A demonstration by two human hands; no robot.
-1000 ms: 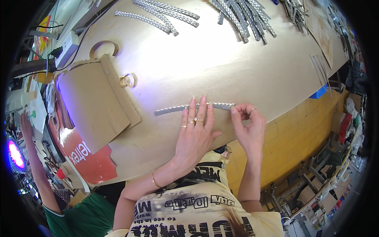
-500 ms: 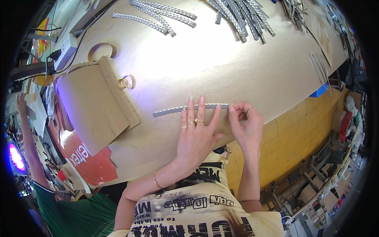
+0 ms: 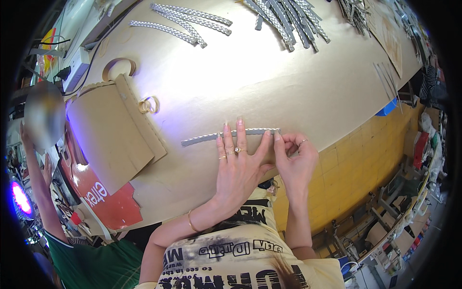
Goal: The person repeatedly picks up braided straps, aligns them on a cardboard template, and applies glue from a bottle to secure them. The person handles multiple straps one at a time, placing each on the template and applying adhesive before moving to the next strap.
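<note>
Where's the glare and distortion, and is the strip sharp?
Head view: white glare washes out the upper middle of the table; violet tints the cardboard at left; lamp blown out, far left, blurred oval patch above; round black border, scene bending near it; strip fairly sharp, weave readable.

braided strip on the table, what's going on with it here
A person's left hand lies with fingers spread across a silver-and-gray braided strip on the brown table. Their right hand is at its right end; whether it grips is hard to tell. Loose strips and a denser bunch lie farther off. At left, someone in green reaches out.
</note>
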